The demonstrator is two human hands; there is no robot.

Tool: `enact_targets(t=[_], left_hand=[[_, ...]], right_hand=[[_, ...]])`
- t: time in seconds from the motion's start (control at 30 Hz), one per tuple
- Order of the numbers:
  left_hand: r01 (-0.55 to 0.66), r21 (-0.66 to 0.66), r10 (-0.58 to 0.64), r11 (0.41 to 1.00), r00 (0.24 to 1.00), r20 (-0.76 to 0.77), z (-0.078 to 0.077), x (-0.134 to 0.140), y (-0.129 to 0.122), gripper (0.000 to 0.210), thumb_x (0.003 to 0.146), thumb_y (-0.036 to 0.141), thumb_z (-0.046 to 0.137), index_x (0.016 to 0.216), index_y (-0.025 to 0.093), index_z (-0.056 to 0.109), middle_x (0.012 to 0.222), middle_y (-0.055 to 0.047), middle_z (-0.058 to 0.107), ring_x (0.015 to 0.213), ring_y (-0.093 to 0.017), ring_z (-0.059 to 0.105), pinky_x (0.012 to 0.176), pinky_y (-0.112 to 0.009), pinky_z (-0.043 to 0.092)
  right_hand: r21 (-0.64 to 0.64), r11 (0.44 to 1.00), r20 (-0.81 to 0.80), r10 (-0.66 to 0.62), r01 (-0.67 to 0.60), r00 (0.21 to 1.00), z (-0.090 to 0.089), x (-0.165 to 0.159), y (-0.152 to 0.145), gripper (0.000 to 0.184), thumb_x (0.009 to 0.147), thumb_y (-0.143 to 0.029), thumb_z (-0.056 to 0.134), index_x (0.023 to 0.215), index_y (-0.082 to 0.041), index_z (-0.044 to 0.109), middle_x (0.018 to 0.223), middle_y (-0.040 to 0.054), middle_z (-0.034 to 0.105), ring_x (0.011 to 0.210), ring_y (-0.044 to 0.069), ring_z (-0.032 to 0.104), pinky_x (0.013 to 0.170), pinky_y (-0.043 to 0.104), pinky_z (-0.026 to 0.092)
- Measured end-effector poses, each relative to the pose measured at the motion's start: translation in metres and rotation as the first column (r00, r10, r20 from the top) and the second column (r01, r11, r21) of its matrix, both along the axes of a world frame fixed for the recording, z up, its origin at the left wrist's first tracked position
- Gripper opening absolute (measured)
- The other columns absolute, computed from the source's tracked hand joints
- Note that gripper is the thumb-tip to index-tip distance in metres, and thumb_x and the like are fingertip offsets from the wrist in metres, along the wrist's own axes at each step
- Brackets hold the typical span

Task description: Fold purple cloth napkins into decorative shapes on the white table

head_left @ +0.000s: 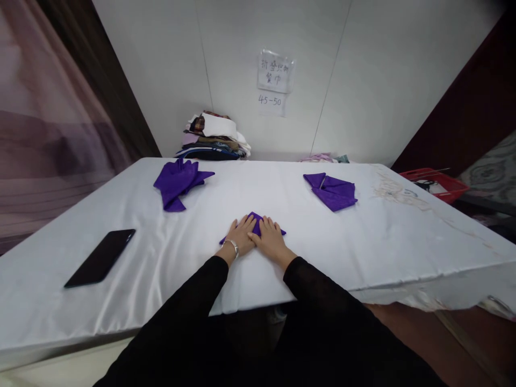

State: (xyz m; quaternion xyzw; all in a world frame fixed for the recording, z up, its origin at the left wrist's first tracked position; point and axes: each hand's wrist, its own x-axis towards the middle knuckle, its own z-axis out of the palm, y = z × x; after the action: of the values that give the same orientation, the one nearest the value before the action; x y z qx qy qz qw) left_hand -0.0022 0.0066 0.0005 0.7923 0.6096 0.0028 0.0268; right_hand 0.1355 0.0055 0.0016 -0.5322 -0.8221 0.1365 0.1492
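Observation:
Between my hands and the white tablecloth lies a folded purple napkin (256, 221), mostly covered, with its top point and two side corners showing. My left hand (241, 235), with a bracelet at the wrist, rests flat on its left part. Pressed on the right part is my right hand (271, 239), fingers stretched out and thumb near the left hand. Farther back on the left stands a crumpled-looking folded purple napkin (177, 183) with several points. Another purple napkin (332, 192), folded flat, lies at the back right.
A dark tablet (100, 258) lies on the left of the white-covered table (355, 247). Behind the table is a stack of folded clothes (215, 137). Handwritten paper signs (276, 72) hang on the wall. A red basket (439, 185) stands beyond the right edge.

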Motion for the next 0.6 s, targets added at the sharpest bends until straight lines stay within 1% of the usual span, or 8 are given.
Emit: enact_targets(t=[0.13, 0.3, 0.4, 0.6], left_hand=[[0.015, 0.012, -0.015, 1.000, 1.000, 0.024, -0.003, -0.002, 0.003, 0.067, 0.084, 0.050, 0.031, 0.141, 0.017, 0.022, 0.150, -0.006, 0.019, 0.137, -0.024, 0.011, 0.109, -0.048, 0.012], [0.010, 0.010, -0.011, 1.000, 0.999, 0.053, -0.003, -0.009, 0.000, 0.073, 0.083, 0.061, 0.023, 0.141, 0.017, 0.023, 0.150, -0.005, 0.018, 0.137, -0.024, 0.011, 0.109, -0.050, 0.010], [-0.037, 0.005, 0.036, 0.999, 0.996, 0.081, -0.002, -0.021, -0.011, 0.074, 0.083, 0.064, 0.019, 0.141, 0.019, 0.022, 0.150, -0.005, 0.018, 0.137, -0.025, 0.012, 0.108, -0.051, 0.011], [-0.129, -0.035, 0.132, 0.991, 0.984, 0.116, 0.005, -0.053, -0.045, 0.076, 0.083, 0.064, 0.019, 0.142, 0.016, 0.018, 0.149, -0.008, 0.018, 0.137, -0.024, 0.012, 0.109, -0.048, 0.009]], right_hand=[[0.010, 1.000, 0.025, -0.007, 0.007, 1.000, -0.002, 0.015, -0.005, 0.078, 0.086, -0.063, 0.021, 0.138, -0.006, 0.029, 0.146, 0.0168, 0.023, 0.135, 0.027, 0.018, 0.107, 0.040, 0.011], [0.017, 0.999, 0.082, 0.040, -0.042, 0.996, -0.001, 0.033, -0.010, 0.077, 0.086, -0.061, 0.023, 0.140, -0.007, 0.025, 0.148, 0.0142, 0.018, 0.136, 0.026, 0.015, 0.107, 0.039, 0.010], [-0.006, 0.999, 0.117, 0.050, -0.050, 0.992, -0.001, 0.039, -0.012, 0.078, 0.085, -0.062, 0.024, 0.141, -0.008, 0.023, 0.149, 0.0134, 0.016, 0.136, 0.025, 0.012, 0.108, 0.039, 0.009], [-0.024, 0.999, 0.160, 0.045, -0.042, 0.986, -0.002, 0.043, -0.014, 0.079, 0.086, -0.062, 0.023, 0.142, -0.006, 0.020, 0.150, 0.0125, 0.013, 0.137, 0.024, 0.009, 0.108, 0.037, 0.007]])
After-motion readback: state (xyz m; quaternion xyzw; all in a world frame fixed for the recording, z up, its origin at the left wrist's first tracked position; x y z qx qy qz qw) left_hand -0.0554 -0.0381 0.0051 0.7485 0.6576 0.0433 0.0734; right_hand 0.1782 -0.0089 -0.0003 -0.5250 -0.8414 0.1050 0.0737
